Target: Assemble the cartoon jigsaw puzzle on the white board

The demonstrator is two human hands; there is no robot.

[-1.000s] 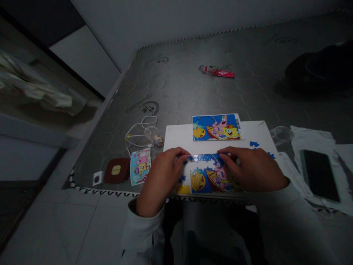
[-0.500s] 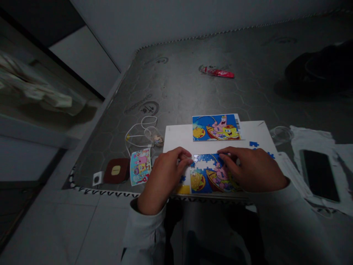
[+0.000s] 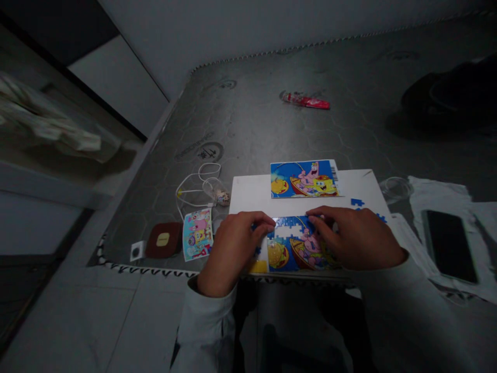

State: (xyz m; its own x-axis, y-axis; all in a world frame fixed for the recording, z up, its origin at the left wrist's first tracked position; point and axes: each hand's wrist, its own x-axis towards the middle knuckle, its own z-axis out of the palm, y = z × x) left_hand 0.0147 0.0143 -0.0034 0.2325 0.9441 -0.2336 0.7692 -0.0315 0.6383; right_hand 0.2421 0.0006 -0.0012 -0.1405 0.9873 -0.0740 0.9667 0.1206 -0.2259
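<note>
A partly assembled jigsaw puzzle [image 3: 278, 255], blue with cartoon figures, lies on a white board [image 3: 250, 192]. White shows through a gap in its upper middle. At its upper left corner is my left hand [image 3: 243, 243], thumb and index finger pinched together; whatever is between them is hidden. My right hand [image 3: 355, 235] covers the puzzle's right side, thumb and index closed on its upper edge. Behind the puzzle lies a picture card [image 3: 305, 180] with the same scene. Loose blue puzzle pieces [image 3: 357, 202] are right of it, and others show partly beside my left hand.
Left of the board are a second cartoon card [image 3: 198, 234], a brown case [image 3: 164, 240], a white cable [image 3: 179, 192] and a small clear container [image 3: 216, 191]. On the right, a phone [image 3: 450, 246] rests on white cloth [image 3: 438, 194]. A red packet [image 3: 306, 101] lies farther back.
My left hand has shifted slightly right, and its fingertips now sit at the puzzle's upper left corner. My right hand stays in about the same place.
</note>
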